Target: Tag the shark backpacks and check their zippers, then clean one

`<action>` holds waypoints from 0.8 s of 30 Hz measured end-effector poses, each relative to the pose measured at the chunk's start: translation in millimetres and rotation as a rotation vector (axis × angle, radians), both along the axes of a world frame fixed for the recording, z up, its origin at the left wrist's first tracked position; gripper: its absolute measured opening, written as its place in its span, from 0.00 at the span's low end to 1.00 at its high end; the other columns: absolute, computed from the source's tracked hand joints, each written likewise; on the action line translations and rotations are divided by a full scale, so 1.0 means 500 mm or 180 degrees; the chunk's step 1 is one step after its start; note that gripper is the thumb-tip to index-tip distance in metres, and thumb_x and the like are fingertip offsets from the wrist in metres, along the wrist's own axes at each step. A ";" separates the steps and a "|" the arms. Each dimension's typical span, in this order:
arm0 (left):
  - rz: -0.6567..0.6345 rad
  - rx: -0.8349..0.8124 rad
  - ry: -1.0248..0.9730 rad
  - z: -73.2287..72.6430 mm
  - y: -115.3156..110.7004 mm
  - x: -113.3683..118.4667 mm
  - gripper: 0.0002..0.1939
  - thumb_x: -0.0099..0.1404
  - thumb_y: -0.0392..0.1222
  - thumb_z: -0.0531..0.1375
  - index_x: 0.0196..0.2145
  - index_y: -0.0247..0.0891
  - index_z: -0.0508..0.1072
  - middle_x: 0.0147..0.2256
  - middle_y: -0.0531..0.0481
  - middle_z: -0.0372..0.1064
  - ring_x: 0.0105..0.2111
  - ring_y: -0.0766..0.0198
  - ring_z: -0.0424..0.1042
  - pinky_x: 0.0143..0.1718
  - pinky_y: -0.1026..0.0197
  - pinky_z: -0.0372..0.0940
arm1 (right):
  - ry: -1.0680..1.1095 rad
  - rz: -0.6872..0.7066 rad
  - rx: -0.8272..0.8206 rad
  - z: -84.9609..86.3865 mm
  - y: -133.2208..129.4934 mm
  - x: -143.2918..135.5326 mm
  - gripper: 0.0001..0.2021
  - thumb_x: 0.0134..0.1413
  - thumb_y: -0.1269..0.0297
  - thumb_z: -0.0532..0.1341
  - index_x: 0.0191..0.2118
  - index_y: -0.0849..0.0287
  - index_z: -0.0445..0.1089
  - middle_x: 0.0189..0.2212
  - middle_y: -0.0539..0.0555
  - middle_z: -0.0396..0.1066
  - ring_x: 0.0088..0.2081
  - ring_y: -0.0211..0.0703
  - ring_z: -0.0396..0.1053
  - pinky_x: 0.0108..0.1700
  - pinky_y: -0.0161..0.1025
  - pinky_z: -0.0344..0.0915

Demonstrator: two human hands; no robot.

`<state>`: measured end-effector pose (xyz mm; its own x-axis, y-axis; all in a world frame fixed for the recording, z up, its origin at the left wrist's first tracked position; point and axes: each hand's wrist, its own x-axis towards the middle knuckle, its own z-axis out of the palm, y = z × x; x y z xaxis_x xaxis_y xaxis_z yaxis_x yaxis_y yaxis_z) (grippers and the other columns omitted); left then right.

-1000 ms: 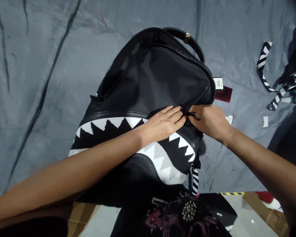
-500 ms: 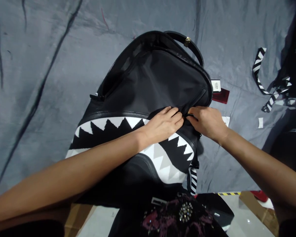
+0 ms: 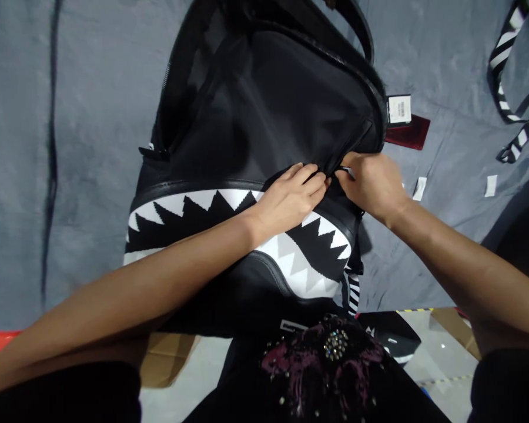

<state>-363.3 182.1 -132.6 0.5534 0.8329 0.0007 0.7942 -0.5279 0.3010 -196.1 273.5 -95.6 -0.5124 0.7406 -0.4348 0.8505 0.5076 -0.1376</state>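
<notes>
A black backpack [image 3: 308,100] with a white and grey shark-teeth band [image 3: 286,267] lies before me, its top flap unzipped. My left hand [image 3: 291,197] rests on the bag just above the teeth, its fingers slightly spread on the black fabric. Just right of it, my right hand [image 3: 370,182] pinches a small dark piece at the bag's opening edge; whether that is a zipper pull or fabric is hard to tell. The fingertips of both hands are close together.
Grey cloth [image 3: 101,147] covers the table. Right of the bag lie a white label tag [image 3: 399,109], a dark red card [image 3: 412,133], small white slips [image 3: 491,185] and a striped strap [image 3: 502,53]. Below the table edge are cardboard [image 3: 165,358] and a black box [image 3: 390,335].
The view has shifted, so the bag looks larger and higher in the frame. Both hands keep nearly the same places on the bag.
</notes>
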 end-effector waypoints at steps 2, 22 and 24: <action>0.0027 -0.0085 -0.0009 -0.001 -0.001 0.001 0.21 0.71 0.31 0.45 0.58 0.28 0.66 0.52 0.41 0.69 0.59 0.50 0.62 0.62 0.49 0.59 | 0.0093 -0.0128 0.0022 -0.009 -0.002 0.002 0.12 0.59 0.63 0.54 0.40 0.60 0.73 0.32 0.58 0.75 0.35 0.51 0.71 0.35 0.42 0.60; 0.0406 -0.0374 -0.0546 -0.036 -0.014 0.006 0.28 0.66 0.28 0.48 0.63 0.38 0.61 0.56 0.39 0.64 0.57 0.47 0.59 0.53 0.43 0.59 | -0.0029 -0.0538 0.0722 0.017 0.049 0.007 0.13 0.62 0.59 0.53 0.44 0.60 0.69 0.37 0.63 0.73 0.39 0.58 0.71 0.40 0.50 0.62; 0.0404 -0.0341 -0.0534 -0.036 -0.018 0.007 0.28 0.66 0.28 0.49 0.62 0.38 0.62 0.55 0.39 0.65 0.57 0.47 0.60 0.52 0.44 0.60 | -0.0041 -0.0516 0.0770 0.039 0.060 0.010 0.12 0.62 0.60 0.53 0.45 0.60 0.69 0.38 0.62 0.73 0.39 0.57 0.71 0.40 0.49 0.61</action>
